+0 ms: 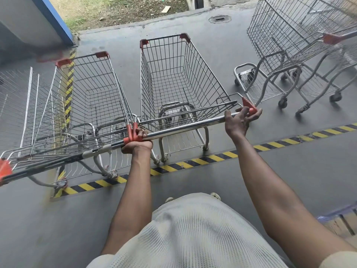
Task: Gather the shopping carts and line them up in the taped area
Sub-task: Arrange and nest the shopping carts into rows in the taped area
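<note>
Grey concrete floor (212, 55), striped tape (270, 146) near both grips; left grip (137, 141) clenched round cart (144, 42) handle (183, 129), right grip (240, 120) spread loose on it.

Worn on the head, the single wide-angle camera looks forward and steeply down, close above left hand (137, 141) and right hand (239, 122); cart handle (183, 127) at the fingers (243, 111).

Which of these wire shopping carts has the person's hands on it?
The middle silver wire cart: left hand grips its chrome handlebar, right hand rests on it.
</note>
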`<state>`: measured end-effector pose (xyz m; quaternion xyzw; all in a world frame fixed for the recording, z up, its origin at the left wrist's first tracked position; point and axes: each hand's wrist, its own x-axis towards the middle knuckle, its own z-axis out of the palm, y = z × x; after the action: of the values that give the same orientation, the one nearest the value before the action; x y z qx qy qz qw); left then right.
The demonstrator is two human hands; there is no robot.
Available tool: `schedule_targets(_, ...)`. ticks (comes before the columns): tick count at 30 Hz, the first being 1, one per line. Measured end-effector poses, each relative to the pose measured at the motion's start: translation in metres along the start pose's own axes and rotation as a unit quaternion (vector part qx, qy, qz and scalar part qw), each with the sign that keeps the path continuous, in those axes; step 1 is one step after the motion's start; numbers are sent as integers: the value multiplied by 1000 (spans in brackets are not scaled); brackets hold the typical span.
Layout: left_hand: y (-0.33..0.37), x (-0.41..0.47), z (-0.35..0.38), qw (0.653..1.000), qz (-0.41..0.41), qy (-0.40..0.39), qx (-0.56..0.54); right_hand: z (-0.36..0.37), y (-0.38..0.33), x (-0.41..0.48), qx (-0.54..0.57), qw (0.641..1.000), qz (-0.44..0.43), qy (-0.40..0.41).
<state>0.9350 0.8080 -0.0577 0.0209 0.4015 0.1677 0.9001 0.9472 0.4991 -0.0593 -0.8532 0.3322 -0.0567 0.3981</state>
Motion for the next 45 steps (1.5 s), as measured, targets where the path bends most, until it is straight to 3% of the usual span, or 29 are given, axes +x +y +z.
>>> schedule_targets(6, 1, 3, -6, 1000, -8, -1, 7, -2, 0, -2, 2, 1000, -1, -8)
schedule_targets(9, 4, -4, -14, 1000, -17, -7, 25, -4, 10, 3, 53, 998, -11, -19)
schedule_targets(13, -22, -18, -38, 983, -36, 56, 171, -7, 47, 6, 196, 980, -17, 9)
schedule_targets(16, -63, -24, -61, 940, -107, 72, 315, -11, 75, 6, 229, 974, -3, 2)
schedule_targets(20, -106, -52, -64, 859, -152, -6, 489, -18, 84, 8, 153, 987, -50, 4)
schedule_targets(23, -119, -65, -60, 831, -144, -41, 536, -19, 75, 6, 87, 993, -79, 9)
schedule_targets(26, -123, -65, -65, 822, -131, -47, 553, -21, 64, 5, 41, 994, -101, 17)
schedule_targets(30, -114, -58, -74, 845, -125, 0, 520, -14, 49, -3, -30, 984, -166, 58)
schedule_targets(33, -95, -54, -77, 858, -77, 33, 508, 8, 30, -25, -69, 962, -262, 25)
schedule_targets(36, -59, -60, -76, 857, 59, 38, 511, 41, 7, -64, -84, 929, -359, -30)
schedule_targets(38, -30, -65, -71, 823, 179, 21, 539, 60, -8, -91, -82, 910, -403, -55)
schedule_targets(40, 7, -63, -67, 765, 275, -3, 583, 79, -22, -118, -74, 891, -440, -77)
schedule_targets(45, 112, -46, -56, 670, 406, -23, 621, 128, -56, -190, -81, 844, -522, -89)
